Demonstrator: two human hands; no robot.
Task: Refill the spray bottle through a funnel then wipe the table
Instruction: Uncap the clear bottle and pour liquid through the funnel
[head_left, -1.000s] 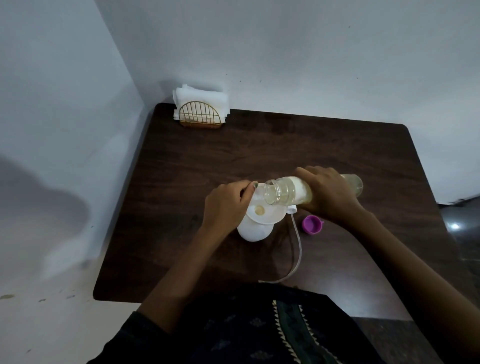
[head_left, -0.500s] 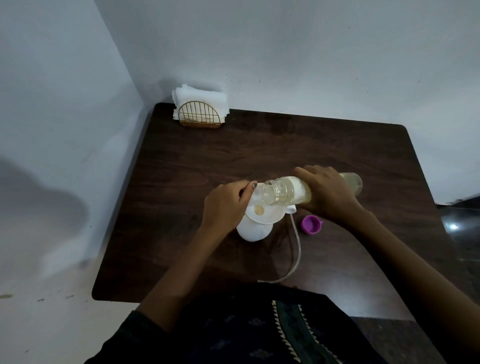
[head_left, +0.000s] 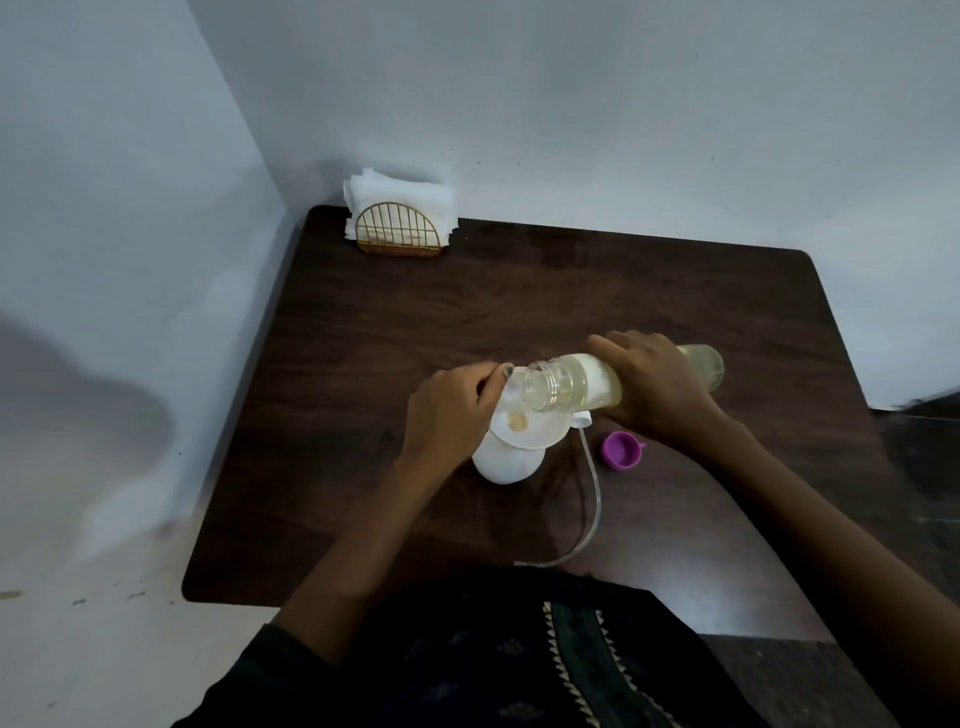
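A white spray bottle stands near the middle of the dark wooden table, with a white funnel set in its neck. My left hand pinches the funnel's rim on its left side. My right hand grips a clear refill bottle of yellowish liquid, held almost level, its open mouth over the funnel. A little yellowish liquid shows at the funnel's hole. The sprayer head is mostly hidden behind the funnel; its clear dip tube curves toward me.
A purple cap lies open side up just right of the tube. A gold wire holder with white napkins stands at the far left corner against the wall. Walls close in at the back and left.
The refill bottle and both hands have hardly shifted; the bottle stays tipped over the funnel.
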